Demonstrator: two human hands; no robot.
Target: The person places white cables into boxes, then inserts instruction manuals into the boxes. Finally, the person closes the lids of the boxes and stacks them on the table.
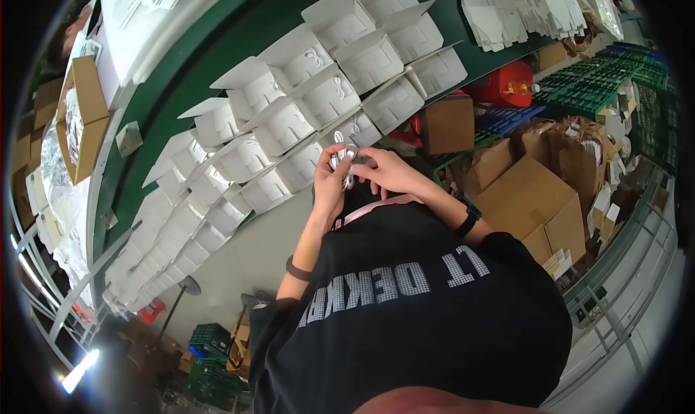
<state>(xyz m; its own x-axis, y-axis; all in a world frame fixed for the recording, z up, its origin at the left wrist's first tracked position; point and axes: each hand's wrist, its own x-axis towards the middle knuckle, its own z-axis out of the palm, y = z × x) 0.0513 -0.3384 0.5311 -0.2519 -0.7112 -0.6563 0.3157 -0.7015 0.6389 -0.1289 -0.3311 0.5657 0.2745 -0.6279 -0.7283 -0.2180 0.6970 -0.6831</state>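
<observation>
A bunch of coiled white cables (pixel 348 155) is gripped in my left hand (pixel 330 181), its loops sticking up past the fingers. From the other side my right hand (pixel 387 172) reaches in, with its thumb and fingertips bent against the same bunch. Just beyond my hands, on the green table, stand rows of open white boxes (pixel 286 128) with their lids raised. Small white coiled cables lie in some of them, such as the cable (pixel 313 58) in a far box and the cable (pixel 339 88) in a middle one.
Stacked flat white card pieces (pixel 507 16) lie at the table's far right. Brown cartons (pixel 532 204), a red container (pixel 503 85) and green crates (pixel 601 74) stand on my right. Another brown carton (pixel 88 117) sits at far left. Green crates (pixel 210 341) stand on the floor lower left.
</observation>
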